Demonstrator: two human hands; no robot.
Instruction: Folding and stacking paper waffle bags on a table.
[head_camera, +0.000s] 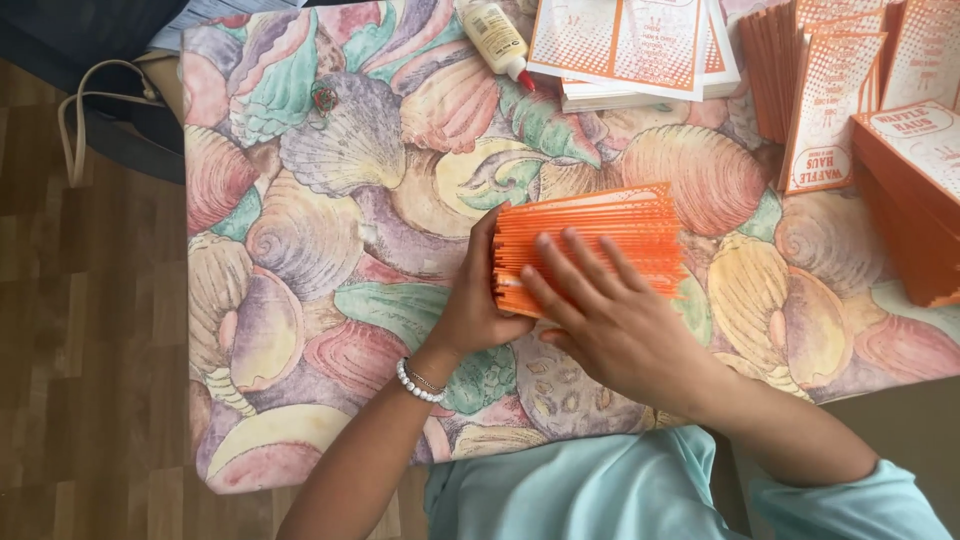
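A thick stack of orange folded paper pieces (600, 225) stands on edge on the shell-patterned tablecloth (330, 250) in the middle of the table. My left hand (478, 305), with a bead bracelet at the wrist, presses against the stack's left end. My right hand (605, 315) lies flat over the stack's near side, fingers spread across the orange edges. Both hands squeeze and steady the stack together.
A glue bottle (497, 38) with a red tip lies at the back. Beside it sit flat orange-and-white printed sheets (635, 45). More orange stacks and printed sleeves (840, 90) fill the back right, with another pile (915, 190) at the right edge. Wood floor (90, 330) lies left.
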